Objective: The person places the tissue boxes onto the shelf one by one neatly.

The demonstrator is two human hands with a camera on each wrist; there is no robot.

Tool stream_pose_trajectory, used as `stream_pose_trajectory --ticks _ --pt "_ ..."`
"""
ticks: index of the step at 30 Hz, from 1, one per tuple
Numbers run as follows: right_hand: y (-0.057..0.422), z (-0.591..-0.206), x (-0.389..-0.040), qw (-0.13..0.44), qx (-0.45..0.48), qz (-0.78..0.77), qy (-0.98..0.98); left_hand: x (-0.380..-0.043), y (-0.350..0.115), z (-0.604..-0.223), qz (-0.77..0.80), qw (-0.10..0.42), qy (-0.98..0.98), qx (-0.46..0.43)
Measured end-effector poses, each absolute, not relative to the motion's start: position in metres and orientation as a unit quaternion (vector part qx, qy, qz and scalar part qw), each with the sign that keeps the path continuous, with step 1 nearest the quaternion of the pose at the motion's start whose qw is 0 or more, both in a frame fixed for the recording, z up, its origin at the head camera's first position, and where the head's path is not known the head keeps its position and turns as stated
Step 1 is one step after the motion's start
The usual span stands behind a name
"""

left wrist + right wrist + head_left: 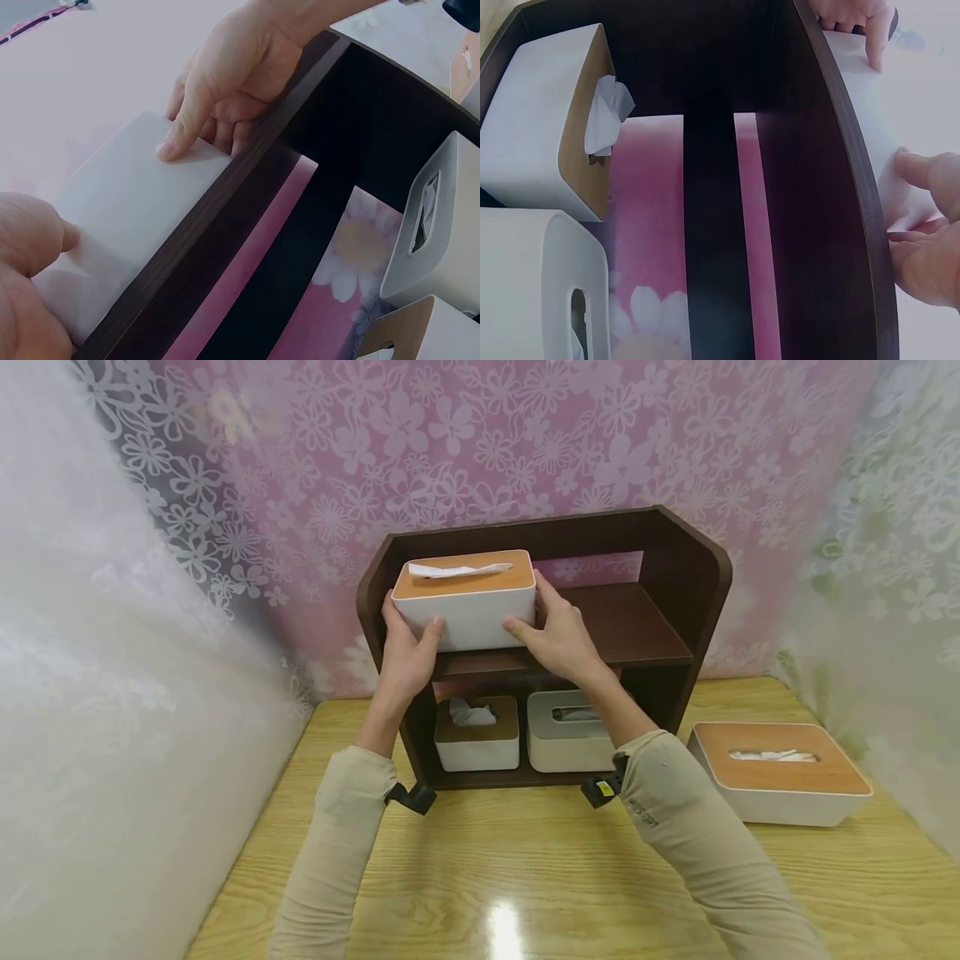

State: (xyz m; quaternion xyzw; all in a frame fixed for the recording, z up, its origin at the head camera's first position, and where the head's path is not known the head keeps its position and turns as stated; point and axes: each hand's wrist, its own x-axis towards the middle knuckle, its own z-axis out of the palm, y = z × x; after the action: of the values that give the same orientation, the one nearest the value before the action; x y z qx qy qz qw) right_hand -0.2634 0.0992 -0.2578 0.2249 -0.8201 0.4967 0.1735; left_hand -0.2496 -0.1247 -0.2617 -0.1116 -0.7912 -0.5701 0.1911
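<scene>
- Homelike indoors, though whether a home is unclear
- Behind the held tissue box (472,625): pink floral sheeting (487,443)
- Below it: dark shelf unit (637,631), wood-grain tabletop (465,852)

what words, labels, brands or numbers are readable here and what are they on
Right sleeve: small dark lettering near the cuff, too small and blurred to read surely.
Black right-wrist device: yellow label, any print too small to read.
No lettering shows on the held tissue box, or on the tissue box on the table.
Nothing can be quoted reliably.
</scene>
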Motion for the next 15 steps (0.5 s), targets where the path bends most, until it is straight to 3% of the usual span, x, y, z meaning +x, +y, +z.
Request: stream_pose_trajectory --ticks 7,15 --pt "0.1 -0.26 -0.265 0.176 0.216 0.502 -0.819 -0.252 -0.123 -0.265 -0.556 0.191 -0.805 -0.078" --pt "0.101 -0.262 -0.263 0.179 0.212 0.525 -0.804 -0.239 -0.116 -0.276 -0.53 0.238 -0.811 -0.071"
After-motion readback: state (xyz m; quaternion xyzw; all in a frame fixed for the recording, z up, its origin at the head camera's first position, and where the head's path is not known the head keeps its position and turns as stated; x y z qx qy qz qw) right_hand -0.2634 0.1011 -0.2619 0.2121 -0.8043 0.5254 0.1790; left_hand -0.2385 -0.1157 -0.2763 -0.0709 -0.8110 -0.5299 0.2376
